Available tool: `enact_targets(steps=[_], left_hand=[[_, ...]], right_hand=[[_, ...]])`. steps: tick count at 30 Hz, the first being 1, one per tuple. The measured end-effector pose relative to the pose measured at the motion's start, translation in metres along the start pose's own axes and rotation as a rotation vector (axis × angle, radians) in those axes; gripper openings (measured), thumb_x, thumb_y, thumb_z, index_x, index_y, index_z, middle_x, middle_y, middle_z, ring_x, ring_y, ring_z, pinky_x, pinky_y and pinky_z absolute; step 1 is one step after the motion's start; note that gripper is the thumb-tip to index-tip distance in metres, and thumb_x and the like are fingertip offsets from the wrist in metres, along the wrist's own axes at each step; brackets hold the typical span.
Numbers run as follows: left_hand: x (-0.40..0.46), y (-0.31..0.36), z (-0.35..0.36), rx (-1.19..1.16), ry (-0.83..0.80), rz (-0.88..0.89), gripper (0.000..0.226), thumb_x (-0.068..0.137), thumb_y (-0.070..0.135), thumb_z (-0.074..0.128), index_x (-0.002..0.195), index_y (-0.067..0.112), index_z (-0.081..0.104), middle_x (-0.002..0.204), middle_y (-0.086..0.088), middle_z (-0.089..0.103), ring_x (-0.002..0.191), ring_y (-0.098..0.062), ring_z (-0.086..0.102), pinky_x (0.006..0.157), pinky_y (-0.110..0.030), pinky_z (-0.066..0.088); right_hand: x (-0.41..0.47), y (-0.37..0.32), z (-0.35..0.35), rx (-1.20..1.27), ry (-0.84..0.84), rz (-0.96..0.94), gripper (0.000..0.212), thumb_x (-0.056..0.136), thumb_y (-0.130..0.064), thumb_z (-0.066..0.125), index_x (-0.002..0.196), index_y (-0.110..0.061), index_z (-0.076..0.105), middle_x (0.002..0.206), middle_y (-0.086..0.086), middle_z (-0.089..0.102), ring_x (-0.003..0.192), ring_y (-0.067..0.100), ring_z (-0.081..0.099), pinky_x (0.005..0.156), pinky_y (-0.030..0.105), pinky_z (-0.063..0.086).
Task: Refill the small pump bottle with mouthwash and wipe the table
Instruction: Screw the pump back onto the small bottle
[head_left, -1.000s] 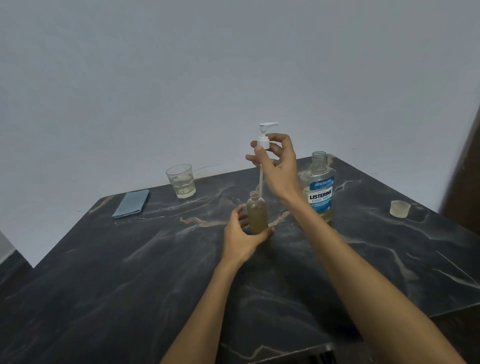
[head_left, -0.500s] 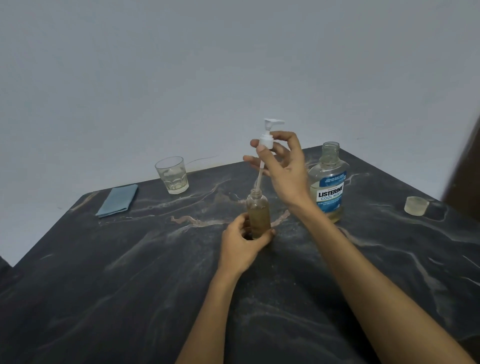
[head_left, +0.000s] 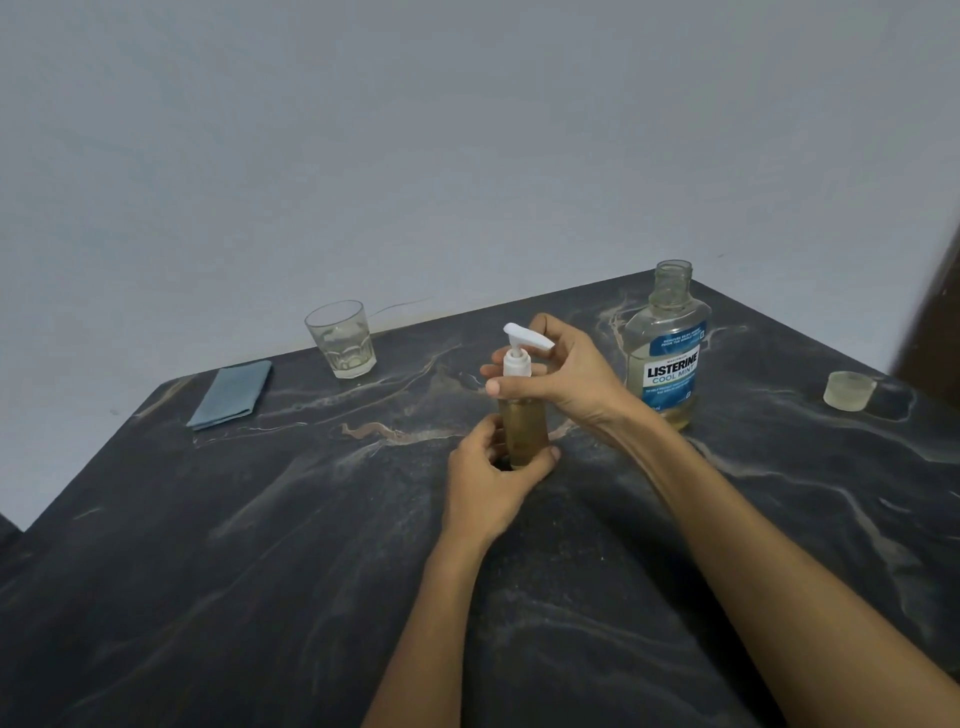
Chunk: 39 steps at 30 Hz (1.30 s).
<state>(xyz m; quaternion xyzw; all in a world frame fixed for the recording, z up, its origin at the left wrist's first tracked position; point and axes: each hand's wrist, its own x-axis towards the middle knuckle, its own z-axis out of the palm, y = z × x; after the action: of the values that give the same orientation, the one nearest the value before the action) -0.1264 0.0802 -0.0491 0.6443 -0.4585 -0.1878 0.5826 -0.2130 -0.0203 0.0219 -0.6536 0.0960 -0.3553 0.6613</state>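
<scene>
Your left hand (head_left: 498, 470) grips the small pump bottle (head_left: 522, 428) to steady it on the surface (head_left: 260, 545) while your right hand (head_left: 558, 376) pinches the pump head (head_left: 519, 353) to seat it.

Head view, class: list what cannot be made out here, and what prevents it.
- Pump bottle: base hidden by left hand.
- Pump collar: whether screwed tight, hidden by right hand fingers.
- Mouthwash bottle: small label print too small.
- Dark thing at right edge: cut off, blurred.
</scene>
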Motion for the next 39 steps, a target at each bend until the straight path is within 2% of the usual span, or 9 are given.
enact_targets(steps=[3,8,13,16,22,26,32,36,39], left_hand=[[0.0,0.0,0.0,-0.002,0.0,-0.001,0.036,0.073,0.026,0.08,0.103,0.031,0.061,0.098,0.014,0.07,0.09,-0.001,0.067,0.079,-0.015,0.052],[0.0,0.001,0.0,0.0,0.004,0.006,0.034,0.072,0.026,0.081,0.099,0.032,0.062,0.092,0.015,0.071,0.085,0.001,0.067,0.072,-0.01,0.051],[0.0,0.001,0.0,0.002,0.011,-0.009,0.032,0.072,0.025,0.081,0.095,0.034,0.062,0.091,0.016,0.071,0.084,0.003,0.067,0.07,-0.01,0.051],[0.001,0.001,0.0,-0.007,0.015,-0.014,0.033,0.072,0.025,0.081,0.1,0.028,0.064,0.092,0.014,0.071,0.085,0.0,0.068,0.07,-0.012,0.052],[0.001,0.001,-0.001,-0.025,0.026,-0.016,0.03,0.071,0.023,0.081,0.097,0.027,0.065,0.089,0.01,0.073,0.083,-0.003,0.069,0.071,-0.018,0.054],[0.0,0.002,-0.002,0.019,0.035,0.021,0.028,0.07,0.027,0.081,0.093,0.033,0.065,0.087,0.014,0.073,0.083,0.001,0.068,0.073,-0.012,0.052],[0.002,0.001,-0.008,0.004,0.131,0.032,0.033,0.073,0.027,0.079,0.103,0.026,0.066,0.086,0.015,0.073,0.081,0.0,0.069,0.068,-0.011,0.051],[0.004,-0.001,-0.013,-0.036,0.184,-0.001,0.027,0.073,0.023,0.08,0.096,0.028,0.067,0.082,0.016,0.073,0.075,-0.003,0.07,0.066,-0.016,0.054],[0.005,-0.003,-0.018,-0.015,0.173,-0.023,0.029,0.073,0.019,0.08,0.098,0.025,0.067,0.082,0.012,0.073,0.077,-0.004,0.07,0.069,-0.019,0.056]], right_hand=[[0.001,0.004,0.0,-0.008,-0.011,-0.001,0.04,0.061,-0.003,0.083,0.085,-0.015,0.053,0.083,-0.001,0.074,0.087,0.021,0.072,0.068,0.023,0.056],[0.004,0.007,-0.001,0.025,-0.033,-0.011,0.024,0.067,-0.03,0.081,0.087,-0.026,0.069,0.087,-0.002,0.071,0.101,0.03,0.066,0.086,0.034,0.052],[0.003,0.004,-0.001,-0.022,-0.048,0.016,0.024,0.078,-0.04,0.065,0.092,-0.023,0.074,0.1,0.001,0.073,0.097,0.017,0.068,0.075,0.02,0.053],[0.004,0.004,-0.001,-0.062,-0.076,0.03,0.029,0.082,-0.044,0.058,0.097,-0.023,0.073,0.105,-0.002,0.072,0.101,0.014,0.067,0.079,0.02,0.053],[0.002,0.006,-0.003,-0.139,-0.014,0.012,0.038,0.075,-0.04,0.065,0.102,-0.013,0.07,0.101,-0.001,0.072,0.097,0.009,0.066,0.077,0.017,0.049],[0.001,0.007,-0.001,-0.145,0.044,-0.05,0.03,0.067,-0.036,0.07,0.089,-0.015,0.069,0.085,-0.007,0.071,0.081,-0.001,0.065,0.068,0.009,0.048],[0.001,0.004,0.002,-0.097,0.033,-0.09,0.021,0.075,-0.035,0.065,0.086,-0.017,0.065,0.088,-0.003,0.068,0.087,0.003,0.063,0.082,0.015,0.048],[0.003,0.004,0.001,-0.062,0.039,-0.058,0.014,0.09,-0.018,0.057,0.1,-0.01,0.062,0.102,0.005,0.069,0.095,0.009,0.066,0.082,0.012,0.047],[0.005,0.005,0.002,-0.166,-0.019,-0.037,0.029,0.096,-0.013,0.05,0.125,-0.01,0.053,0.117,-0.004,0.064,0.102,-0.009,0.058,0.085,0.003,0.041]])
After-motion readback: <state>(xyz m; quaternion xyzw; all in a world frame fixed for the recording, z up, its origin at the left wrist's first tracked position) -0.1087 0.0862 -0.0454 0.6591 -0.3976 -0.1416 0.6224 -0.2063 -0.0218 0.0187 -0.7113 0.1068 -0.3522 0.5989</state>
